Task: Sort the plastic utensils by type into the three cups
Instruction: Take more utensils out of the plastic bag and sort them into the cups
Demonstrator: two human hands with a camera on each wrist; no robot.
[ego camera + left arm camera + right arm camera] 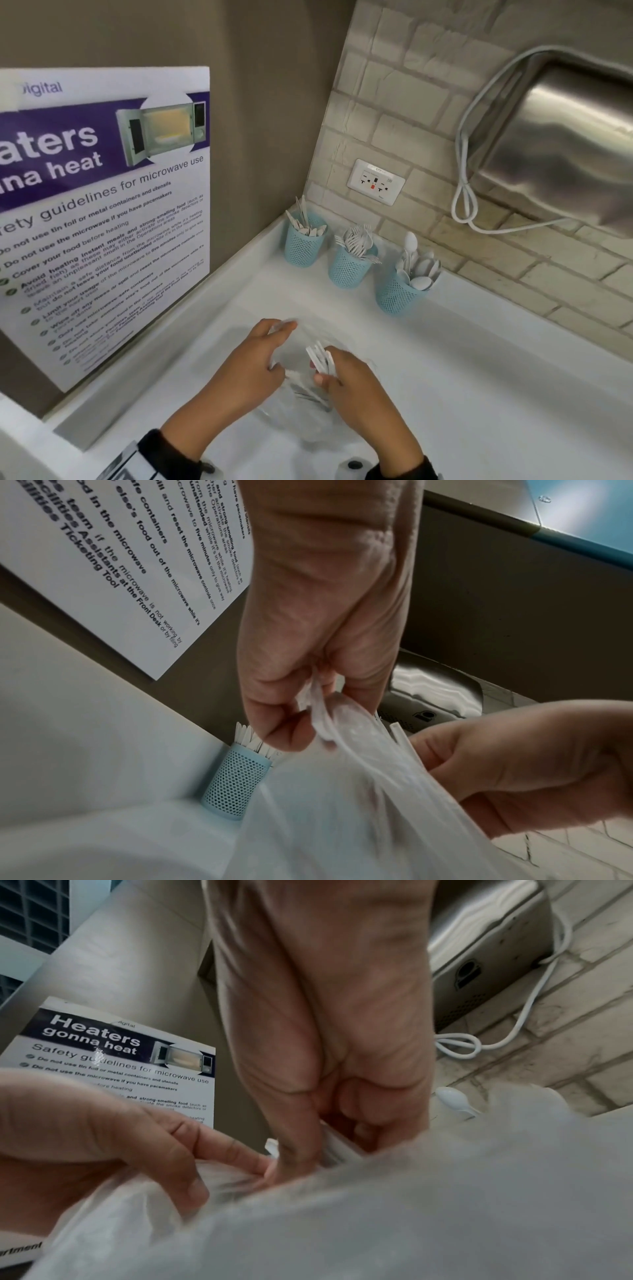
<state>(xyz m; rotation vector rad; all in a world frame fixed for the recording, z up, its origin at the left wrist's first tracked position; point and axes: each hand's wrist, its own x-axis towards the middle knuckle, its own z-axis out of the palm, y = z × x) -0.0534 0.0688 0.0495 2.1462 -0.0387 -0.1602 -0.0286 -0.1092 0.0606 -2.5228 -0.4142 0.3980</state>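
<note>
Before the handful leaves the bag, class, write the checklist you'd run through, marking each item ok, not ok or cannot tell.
1. Left hand holds the clear plastic bag open: ok.
2. Right hand grips a bundle of white utensils: ok.
3. Type of the gripped bundle: cannot tell, only flat handle ends show.
4. Knife cup, fork cup and spoon cup stand upright: ok.
5. Each cup holds one type only: ok as far as the head view shows.
6. Path over the counter to the cups is free: ok.
</note>
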